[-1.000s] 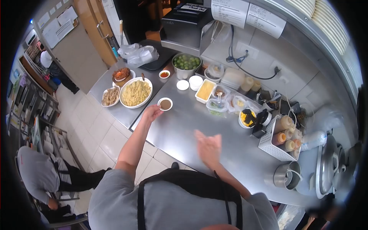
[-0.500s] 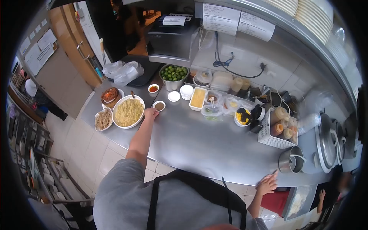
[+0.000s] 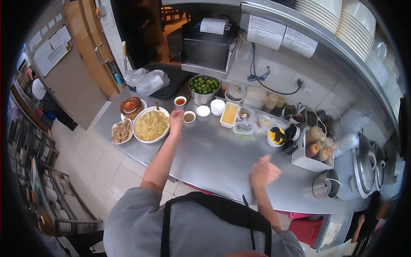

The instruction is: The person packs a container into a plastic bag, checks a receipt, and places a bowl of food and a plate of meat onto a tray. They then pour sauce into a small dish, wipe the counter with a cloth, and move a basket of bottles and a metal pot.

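Note:
My left hand [image 3: 176,123] is raised over the counter, between the right rim of a white bowl of yellow fried rice [image 3: 150,124] and a small cup of brown sauce [image 3: 189,116]. Its fingers are mostly hidden behind the back of the hand, and no held thing shows. A spoon handle [image 3: 157,106] sticks up at the rice bowl's far rim. Over the middle right of the counter, my right hand [image 3: 264,172] is blurred by motion, with nothing visible in it. A cup of red sauce [image 3: 180,101] stands behind the brown one.
Left of the rice are a dish of shredded food [image 3: 122,131] and a browned dish in a round container [image 3: 132,105]. A pot of green limes [image 3: 204,89], white lids [image 3: 217,106], a yellow-filled tub [image 3: 230,114] and a basket of sauce bottles [image 3: 306,152] line the counter [image 3: 205,154].
My left hand has lifted from beside the brown sauce cup. My right hand has moved left and up from the counter's front edge. The camera view has shifted slightly.

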`<action>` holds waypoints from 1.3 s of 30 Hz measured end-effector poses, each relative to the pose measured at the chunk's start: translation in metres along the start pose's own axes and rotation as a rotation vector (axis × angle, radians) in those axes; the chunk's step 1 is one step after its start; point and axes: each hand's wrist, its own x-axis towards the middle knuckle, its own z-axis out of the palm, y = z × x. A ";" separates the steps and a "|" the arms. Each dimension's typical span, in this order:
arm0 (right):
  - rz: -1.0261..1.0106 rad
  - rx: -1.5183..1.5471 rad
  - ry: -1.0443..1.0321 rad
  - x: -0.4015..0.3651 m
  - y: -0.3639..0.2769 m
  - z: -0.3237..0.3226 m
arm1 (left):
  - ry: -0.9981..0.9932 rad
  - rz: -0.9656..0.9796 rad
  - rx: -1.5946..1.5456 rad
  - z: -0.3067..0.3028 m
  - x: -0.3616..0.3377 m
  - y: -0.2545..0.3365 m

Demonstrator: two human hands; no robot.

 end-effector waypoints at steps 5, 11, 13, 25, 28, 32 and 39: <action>-0.853 0.182 0.202 -0.067 -0.073 -0.050 | -0.075 0.223 -0.035 0.025 -0.015 0.095; -0.843 0.098 -0.378 -0.035 -0.057 -0.070 | -0.186 0.327 -0.069 0.056 -0.041 0.139; -0.717 0.567 -0.211 -0.014 -0.026 0.067 | -0.219 0.312 -0.038 0.067 -0.048 0.147; -0.278 0.221 0.203 0.035 0.235 0.054 | -0.425 0.271 -0.098 0.130 -0.101 0.141; -0.197 0.342 0.287 0.018 0.291 0.057 | -0.448 0.250 -0.058 0.127 -0.102 0.121; 0.118 0.013 0.162 -0.009 0.371 0.042 | -0.478 0.151 -0.026 0.110 -0.103 0.084; 0.611 0.625 -0.102 -0.002 0.445 0.040 | -0.467 -0.035 0.093 0.066 -0.125 0.038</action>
